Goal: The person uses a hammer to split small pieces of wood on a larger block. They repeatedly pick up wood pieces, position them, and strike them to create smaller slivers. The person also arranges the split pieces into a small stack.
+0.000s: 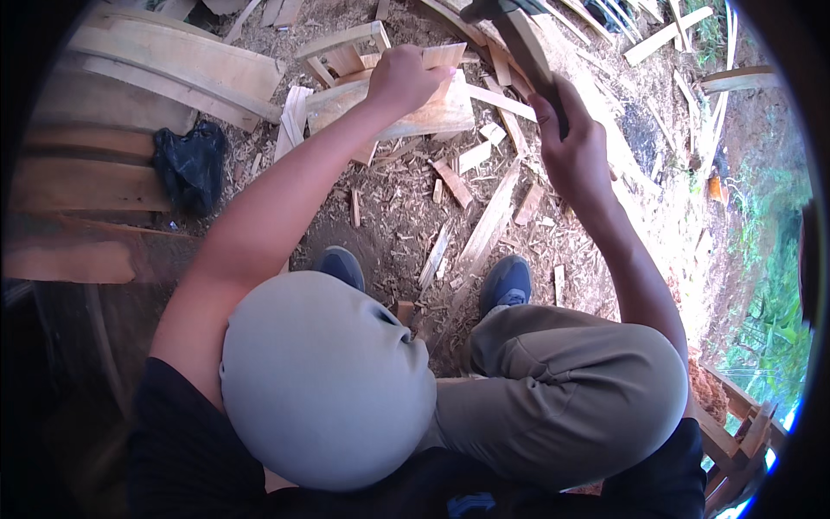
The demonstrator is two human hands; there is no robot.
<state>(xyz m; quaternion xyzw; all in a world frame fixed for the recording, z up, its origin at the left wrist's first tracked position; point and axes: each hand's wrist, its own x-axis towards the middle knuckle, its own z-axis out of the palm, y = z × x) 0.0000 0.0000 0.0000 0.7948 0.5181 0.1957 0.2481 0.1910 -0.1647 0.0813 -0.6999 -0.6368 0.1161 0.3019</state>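
My left hand [405, 82] is closed round a short flat piece of wood [445, 56], holding it against a pale wooden board [437, 112] that lies in front of me. To the right, my right hand [572, 130] grips a hammer [529, 50] by its wooden handle. The hammer is raised, its dark head near the top edge and partly cut off. A small wooden frame of narrow strips [341, 39] stands just beyond my left hand.
Curved planks [173, 65] are stacked at the left, beside a black plastic bag [190, 164]. Wood offcuts [454, 183] and shavings litter the ground around my shoes [508, 281]. My bent knees [328, 381] fill the near part. Green plants [774, 320] grow at the right.
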